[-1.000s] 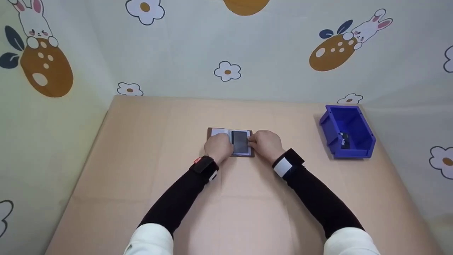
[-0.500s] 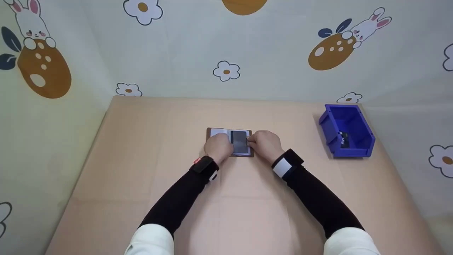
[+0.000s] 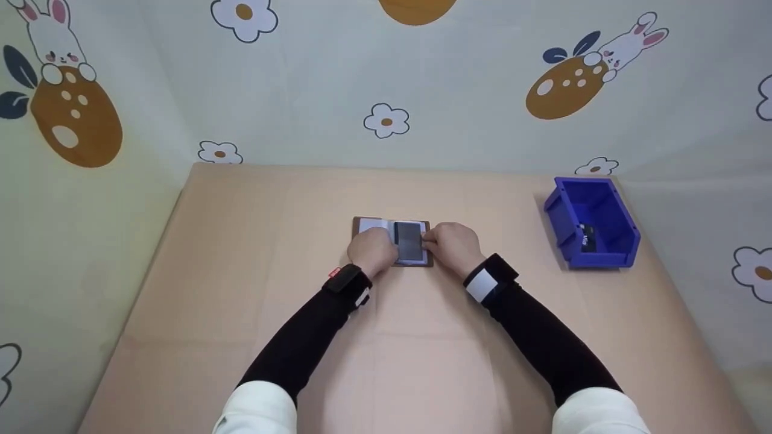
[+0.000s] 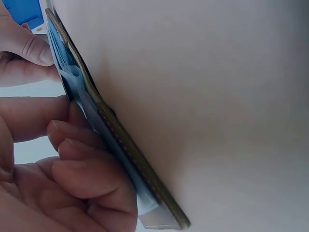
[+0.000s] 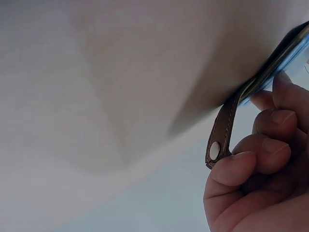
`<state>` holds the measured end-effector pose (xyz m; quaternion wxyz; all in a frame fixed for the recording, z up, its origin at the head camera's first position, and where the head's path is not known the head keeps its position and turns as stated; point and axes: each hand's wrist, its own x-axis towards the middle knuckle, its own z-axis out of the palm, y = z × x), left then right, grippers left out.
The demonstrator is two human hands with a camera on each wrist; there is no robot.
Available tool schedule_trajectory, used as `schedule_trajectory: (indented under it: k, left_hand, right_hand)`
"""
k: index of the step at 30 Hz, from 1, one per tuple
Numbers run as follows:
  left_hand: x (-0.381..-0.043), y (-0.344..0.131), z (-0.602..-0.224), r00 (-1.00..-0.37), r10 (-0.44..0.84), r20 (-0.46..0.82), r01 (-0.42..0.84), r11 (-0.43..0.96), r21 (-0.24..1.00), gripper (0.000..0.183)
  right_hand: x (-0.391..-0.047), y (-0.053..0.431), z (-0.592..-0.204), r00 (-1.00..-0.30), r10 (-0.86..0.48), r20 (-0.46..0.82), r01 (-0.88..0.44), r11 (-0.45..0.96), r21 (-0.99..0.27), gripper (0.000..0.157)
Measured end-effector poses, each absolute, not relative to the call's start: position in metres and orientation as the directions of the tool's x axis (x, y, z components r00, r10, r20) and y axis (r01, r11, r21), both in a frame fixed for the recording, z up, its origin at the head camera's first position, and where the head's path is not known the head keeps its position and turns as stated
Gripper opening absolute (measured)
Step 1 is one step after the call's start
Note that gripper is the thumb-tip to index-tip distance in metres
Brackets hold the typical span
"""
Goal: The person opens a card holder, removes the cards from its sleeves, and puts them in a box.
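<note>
Surface [image 3: 289, 361] carries a blue bin [image 3: 600, 260] at its far right, apparently set out of the way, and an open card holder [image 3: 371, 223] near the middle. Left hand [image 3: 372, 248] grips its inner pages while the right hand [image 3: 455, 244] pinches its right edge, probably steadying the dark card [image 3: 410, 242] there

One left hand [image 3: 373, 250], one right hand [image 3: 456, 246], two black wristbands [image 3: 348, 279], and there's one brown card holder [image 3: 391, 225]! One blue bin [image 3: 600, 260], one table [image 3: 271, 241], two cartoon rabbits [image 3: 54, 33], three brown ovals [image 3: 567, 90]!
</note>
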<state>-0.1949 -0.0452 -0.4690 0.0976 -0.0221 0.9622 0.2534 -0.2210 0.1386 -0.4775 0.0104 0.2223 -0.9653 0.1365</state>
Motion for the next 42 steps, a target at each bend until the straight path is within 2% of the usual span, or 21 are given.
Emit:
schedule_trajectory:
  k: [8,23,34,42]
  left_hand:
    - [-0.195,-0.048,-0.468,-0.978,0.015,-0.208,-0.093,0.862,0.499,0.020]
    - [-0.192,-0.069,-0.464,-0.976,0.038,-0.212,-0.081,0.846,0.527,0.022]
    - [-0.190,-0.087,-0.462,-0.981,0.069,-0.183,-0.048,0.824,0.564,0.034]
    - [-0.190,-0.096,-0.461,-0.980,0.086,-0.178,-0.037,0.804,0.594,0.035]
  right_hand:
    - [-0.220,0.137,-0.476,-0.889,-0.448,0.098,-0.458,0.865,-0.206,0.014]
    - [-0.220,0.138,-0.478,-0.886,-0.451,0.107,-0.463,0.861,-0.208,0.012]
    - [-0.220,0.138,-0.477,-0.882,-0.452,0.133,-0.471,0.857,-0.210,0.012]
    - [-0.219,0.138,-0.477,-0.887,-0.446,0.121,-0.463,0.858,-0.222,0.011]
